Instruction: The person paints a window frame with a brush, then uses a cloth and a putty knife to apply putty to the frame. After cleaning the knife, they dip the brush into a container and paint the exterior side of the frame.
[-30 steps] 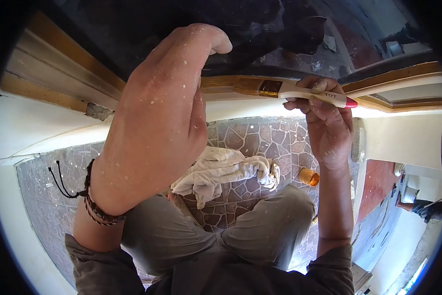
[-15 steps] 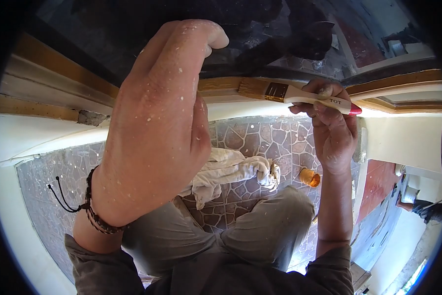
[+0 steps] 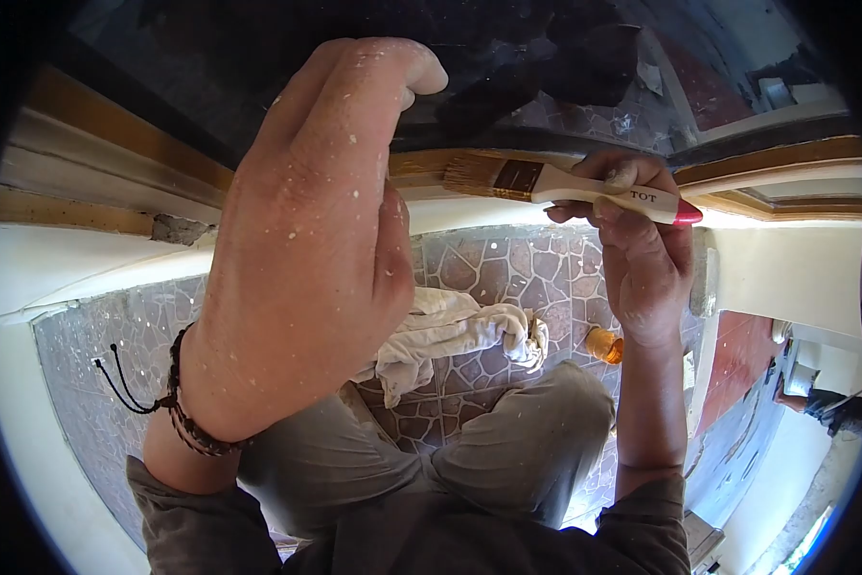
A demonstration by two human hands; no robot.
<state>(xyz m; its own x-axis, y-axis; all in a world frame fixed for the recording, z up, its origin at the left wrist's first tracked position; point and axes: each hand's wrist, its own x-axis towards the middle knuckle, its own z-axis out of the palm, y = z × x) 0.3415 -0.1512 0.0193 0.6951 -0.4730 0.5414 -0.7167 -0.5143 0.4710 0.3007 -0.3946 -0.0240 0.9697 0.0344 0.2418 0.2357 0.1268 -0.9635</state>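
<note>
My right hand (image 3: 637, 216) is closed around the pale handle of a paintbrush (image 3: 555, 182) with a red end. The brush lies nearly level, its bristles pointing left along the brown wooden window sill (image 3: 431, 165). Specks of paint dot the back of my left hand (image 3: 306, 211), which is raised in front of the dark glass pane (image 3: 507, 57). Its thumb stands apart from the bent fingers, and nothing shows in its grasp. A braided bracelet (image 3: 177, 393) circles that wrist.
Below, a crumpled cream cloth (image 3: 450, 335) lies on the stone-patterned floor (image 3: 479, 264). An orange-stained pot (image 3: 603, 345) stands to its right, near my knee (image 3: 574, 412). White wall (image 3: 785, 273) runs under the frame. At the far right, part of another person (image 3: 824, 407) is visible.
My right hand has shifted the paintbrush a little to the left along the sill. The left hand stays nearly where it was.
</note>
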